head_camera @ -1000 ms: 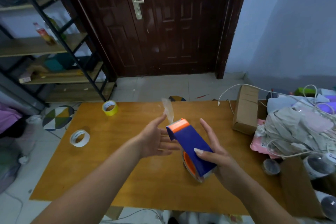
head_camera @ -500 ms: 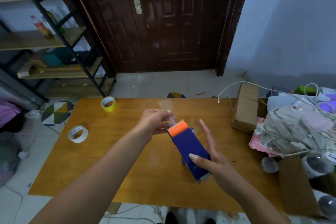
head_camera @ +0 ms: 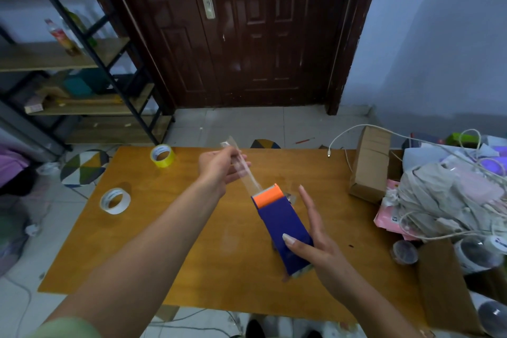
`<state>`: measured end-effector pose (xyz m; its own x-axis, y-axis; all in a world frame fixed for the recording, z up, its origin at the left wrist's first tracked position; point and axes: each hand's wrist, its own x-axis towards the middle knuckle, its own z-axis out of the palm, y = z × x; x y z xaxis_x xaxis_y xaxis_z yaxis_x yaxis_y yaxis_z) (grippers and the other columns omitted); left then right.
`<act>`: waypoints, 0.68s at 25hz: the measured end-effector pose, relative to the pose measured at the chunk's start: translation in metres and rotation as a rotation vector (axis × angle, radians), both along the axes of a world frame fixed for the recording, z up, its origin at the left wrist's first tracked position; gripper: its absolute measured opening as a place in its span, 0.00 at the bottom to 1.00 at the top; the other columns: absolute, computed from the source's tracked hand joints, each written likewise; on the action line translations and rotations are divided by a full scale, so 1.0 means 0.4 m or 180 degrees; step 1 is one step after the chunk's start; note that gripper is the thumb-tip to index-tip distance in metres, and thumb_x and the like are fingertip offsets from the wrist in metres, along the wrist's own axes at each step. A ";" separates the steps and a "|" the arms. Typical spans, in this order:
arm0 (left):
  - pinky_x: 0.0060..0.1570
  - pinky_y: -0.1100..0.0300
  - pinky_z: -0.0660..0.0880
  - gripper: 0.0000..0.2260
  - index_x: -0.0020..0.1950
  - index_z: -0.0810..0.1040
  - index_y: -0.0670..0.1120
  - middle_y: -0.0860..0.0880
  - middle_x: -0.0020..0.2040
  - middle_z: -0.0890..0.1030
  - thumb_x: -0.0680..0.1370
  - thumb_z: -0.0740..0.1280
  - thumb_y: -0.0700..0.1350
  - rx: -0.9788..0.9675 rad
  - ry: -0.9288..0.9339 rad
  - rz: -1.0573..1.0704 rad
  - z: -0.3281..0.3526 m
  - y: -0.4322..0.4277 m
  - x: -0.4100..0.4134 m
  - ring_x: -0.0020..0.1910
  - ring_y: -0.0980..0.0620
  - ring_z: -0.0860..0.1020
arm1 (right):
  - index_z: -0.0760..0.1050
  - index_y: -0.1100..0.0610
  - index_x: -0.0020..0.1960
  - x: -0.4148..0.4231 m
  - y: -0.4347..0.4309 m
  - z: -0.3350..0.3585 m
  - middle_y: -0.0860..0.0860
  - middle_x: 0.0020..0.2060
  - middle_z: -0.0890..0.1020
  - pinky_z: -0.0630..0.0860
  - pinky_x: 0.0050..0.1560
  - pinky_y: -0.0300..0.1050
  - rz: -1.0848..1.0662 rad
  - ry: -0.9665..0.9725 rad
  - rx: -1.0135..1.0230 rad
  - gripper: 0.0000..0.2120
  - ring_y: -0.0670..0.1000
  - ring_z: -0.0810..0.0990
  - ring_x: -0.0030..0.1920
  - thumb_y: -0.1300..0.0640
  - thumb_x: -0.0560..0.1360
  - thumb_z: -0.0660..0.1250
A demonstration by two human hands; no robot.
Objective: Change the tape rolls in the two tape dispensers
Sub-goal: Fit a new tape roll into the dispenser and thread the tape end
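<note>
Above the middle of the wooden surface (head_camera: 192,255), the right hand (head_camera: 310,244) holds a blue tape dispenser (head_camera: 284,239) tilted, its orange cutter end (head_camera: 268,196) pointing up and away from the person. The thumb lies across the blue top face near its lower end, while the fingers are stretched out straight along the dispenser's right side, so the grip is loose rather than a closed fist. The left hand (head_camera: 219,169) is raised farther back and to the left, well apart from the right, with its fingers pinched shut on the free end of a clear strip of tape (head_camera: 245,173). That strip runs taut from the pinch down to the orange end of the dispenser. The dispenser's lower end is blurred, and I cannot tell whether it touches the wood.

On the far left corner of the surface stands a yellow tape roll (head_camera: 162,155) on its edge. Nearer the left edge, a white tape roll (head_camera: 114,200) leans tilted. Toward the right, a small cardboard box (head_camera: 369,164) lies just beside a heap of bags and white cables (head_camera: 444,200). A dark roll of tape (head_camera: 405,252) sits near the right edge, next to a larger piece of cardboard (head_camera: 441,282).
</note>
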<state>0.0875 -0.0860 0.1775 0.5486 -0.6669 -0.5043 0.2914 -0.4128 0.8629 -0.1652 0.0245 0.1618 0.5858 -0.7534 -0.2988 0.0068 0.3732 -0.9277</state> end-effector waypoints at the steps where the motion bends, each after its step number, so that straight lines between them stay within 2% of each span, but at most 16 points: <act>1: 0.32 0.57 0.84 0.05 0.53 0.84 0.39 0.45 0.39 0.90 0.81 0.73 0.40 -0.0026 -0.0013 -0.0067 0.003 -0.004 0.001 0.39 0.46 0.90 | 0.50 0.19 0.75 0.001 0.001 -0.002 0.44 0.69 0.72 0.86 0.43 0.55 -0.0020 0.0009 0.0054 0.47 0.57 0.85 0.57 0.47 0.73 0.76; 5: 0.34 0.55 0.85 0.05 0.53 0.86 0.40 0.45 0.42 0.90 0.81 0.73 0.41 -0.0240 -0.0146 -0.0230 0.017 -0.016 -0.015 0.40 0.45 0.90 | 0.49 0.22 0.76 0.006 -0.009 -0.001 0.39 0.69 0.69 0.86 0.44 0.56 -0.0047 -0.0024 0.0206 0.48 0.56 0.85 0.58 0.49 0.72 0.76; 8: 0.39 0.53 0.87 0.06 0.52 0.87 0.43 0.47 0.43 0.91 0.82 0.73 0.45 -0.0433 -0.0464 -0.0476 0.040 -0.011 -0.038 0.41 0.47 0.90 | 0.48 0.23 0.77 0.001 -0.021 -0.001 0.34 0.66 0.67 0.86 0.42 0.54 -0.0009 -0.0046 0.0237 0.52 0.53 0.85 0.56 0.45 0.67 0.79; 12: 0.44 0.51 0.88 0.09 0.49 0.88 0.46 0.49 0.43 0.90 0.83 0.72 0.49 -0.0965 -0.0993 -0.0929 0.082 0.021 -0.090 0.42 0.48 0.90 | 0.49 0.24 0.78 0.002 -0.035 -0.017 0.38 0.70 0.65 0.86 0.41 0.49 -0.0129 -0.0061 0.0242 0.54 0.60 0.82 0.60 0.45 0.64 0.79; 15: 0.46 0.60 0.86 0.09 0.52 0.89 0.48 0.54 0.44 0.90 0.84 0.71 0.50 -0.1577 -0.1812 -0.1379 0.072 0.082 -0.143 0.45 0.55 0.88 | 0.49 0.26 0.79 0.007 -0.045 -0.026 0.38 0.70 0.65 0.85 0.45 0.45 -0.0270 0.0084 0.0092 0.51 0.54 0.82 0.61 0.48 0.69 0.76; 17: 0.50 0.67 0.83 0.08 0.59 0.88 0.48 0.58 0.51 0.89 0.84 0.71 0.48 -0.1968 -0.2505 -0.1702 0.050 0.134 -0.177 0.50 0.61 0.87 | 0.47 0.27 0.80 0.009 -0.053 -0.027 0.36 0.68 0.67 0.86 0.44 0.45 -0.0324 0.0067 0.0044 0.50 0.47 0.86 0.56 0.49 0.71 0.75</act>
